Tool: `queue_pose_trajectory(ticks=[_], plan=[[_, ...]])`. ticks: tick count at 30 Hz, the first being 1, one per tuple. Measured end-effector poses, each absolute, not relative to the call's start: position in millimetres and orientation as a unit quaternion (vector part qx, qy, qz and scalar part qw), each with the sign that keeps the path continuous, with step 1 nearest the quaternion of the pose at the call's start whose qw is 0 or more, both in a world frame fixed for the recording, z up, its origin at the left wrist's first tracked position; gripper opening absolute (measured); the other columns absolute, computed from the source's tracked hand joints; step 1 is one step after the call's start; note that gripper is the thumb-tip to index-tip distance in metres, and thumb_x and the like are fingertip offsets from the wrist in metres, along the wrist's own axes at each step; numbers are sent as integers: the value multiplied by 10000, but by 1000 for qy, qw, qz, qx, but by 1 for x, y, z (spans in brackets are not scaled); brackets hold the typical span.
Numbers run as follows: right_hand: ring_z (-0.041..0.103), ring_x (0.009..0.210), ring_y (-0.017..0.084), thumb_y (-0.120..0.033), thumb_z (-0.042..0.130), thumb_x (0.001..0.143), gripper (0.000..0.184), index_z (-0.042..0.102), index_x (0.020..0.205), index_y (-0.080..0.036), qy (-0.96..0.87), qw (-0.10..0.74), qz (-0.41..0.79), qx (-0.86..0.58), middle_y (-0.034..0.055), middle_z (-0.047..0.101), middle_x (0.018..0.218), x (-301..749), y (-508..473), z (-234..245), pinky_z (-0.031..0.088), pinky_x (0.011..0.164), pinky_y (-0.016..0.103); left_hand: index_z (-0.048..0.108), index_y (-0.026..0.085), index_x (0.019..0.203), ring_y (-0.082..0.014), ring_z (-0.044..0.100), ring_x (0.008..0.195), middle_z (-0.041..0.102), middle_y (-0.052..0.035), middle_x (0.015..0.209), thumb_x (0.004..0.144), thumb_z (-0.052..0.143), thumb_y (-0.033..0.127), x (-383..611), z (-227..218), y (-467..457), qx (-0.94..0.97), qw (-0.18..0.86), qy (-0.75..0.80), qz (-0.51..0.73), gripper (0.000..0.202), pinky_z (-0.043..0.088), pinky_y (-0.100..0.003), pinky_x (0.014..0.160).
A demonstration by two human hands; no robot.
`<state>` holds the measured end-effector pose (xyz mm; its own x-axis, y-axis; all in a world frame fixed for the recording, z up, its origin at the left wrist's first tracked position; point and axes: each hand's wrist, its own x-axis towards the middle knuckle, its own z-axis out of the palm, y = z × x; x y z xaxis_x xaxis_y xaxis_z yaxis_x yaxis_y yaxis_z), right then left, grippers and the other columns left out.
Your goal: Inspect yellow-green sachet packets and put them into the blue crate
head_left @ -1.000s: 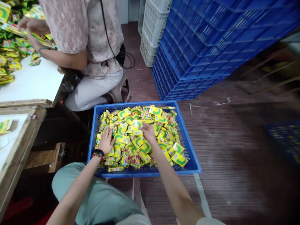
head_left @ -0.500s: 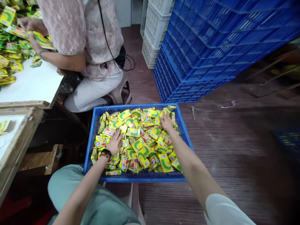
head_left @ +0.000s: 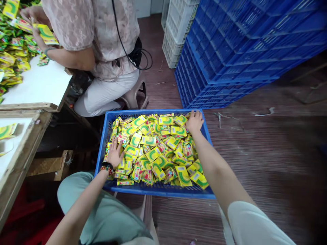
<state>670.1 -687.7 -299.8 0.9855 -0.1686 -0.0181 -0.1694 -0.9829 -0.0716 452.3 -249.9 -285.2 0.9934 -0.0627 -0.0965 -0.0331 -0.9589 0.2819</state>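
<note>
A blue plastic crate (head_left: 163, 194) full of small yellow-and-green packets (head_left: 153, 154) sits low in front of me, on top of a stool. My left hand (head_left: 115, 153) lies with fingers spread on the packets by the crate's left side; a dark beaded bracelet (head_left: 107, 168) circles that wrist. At the far right corner, my right hand (head_left: 195, 121) rests with fingers extended over the packets, close to the rim. Neither hand grips anything that I can see.
To the left a co-worker (head_left: 109, 41) sits on a stool, holding packets above a white-topped table (head_left: 38, 83) heaped with more. Tall stacks of blue crates (head_left: 230, 44) and white crates (head_left: 176, 37) stand behind. A wooden-edged table (head_left: 33, 136) is at my near left.
My left hand has moved left across the packets towards the crate's left side. My right hand has slid to the far right corner. The view has shifted slightly.
</note>
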Motion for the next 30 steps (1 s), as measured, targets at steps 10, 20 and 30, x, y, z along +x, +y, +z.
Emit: queue_pose_trajectory(ticks=[10, 20, 30], plan=[[522, 1072, 311, -169, 411, 907, 322, 624, 1119, -53, -8, -7, 46, -999, 246, 570, 1137, 674, -706, -271, 423, 853, 404, 197, 147, 1502, -384, 125, 1452, 135, -181, 1584, 903, 472, 431, 454, -299, -245, 981, 161, 19, -110, 717, 255, -562, 1136], [507, 1185, 289, -285, 282, 963, 472, 501, 1340, -105, 68, 67, 26, -995, 215, 539, 1283, 590, -685, -300, 431, 940, 400, 149, 188, 1515, -401, 124, 1449, 58, -161, 1596, 907, 443, 493, 450, -300, -245, 982, 150, 36, -105, 741, 251, -602, 1118], [231, 1391, 424, -558, 202, 947, 696, 225, 1506, -144, 115, 137, 60, -982, 253, 275, 1512, 512, -650, -329, 258, 999, 697, 153, 137, 1513, -439, 104, 1440, 84, -170, 1592, 914, 405, 468, 444, -300, -246, 979, 119, 82, -145, 729, 222, -637, 1106]])
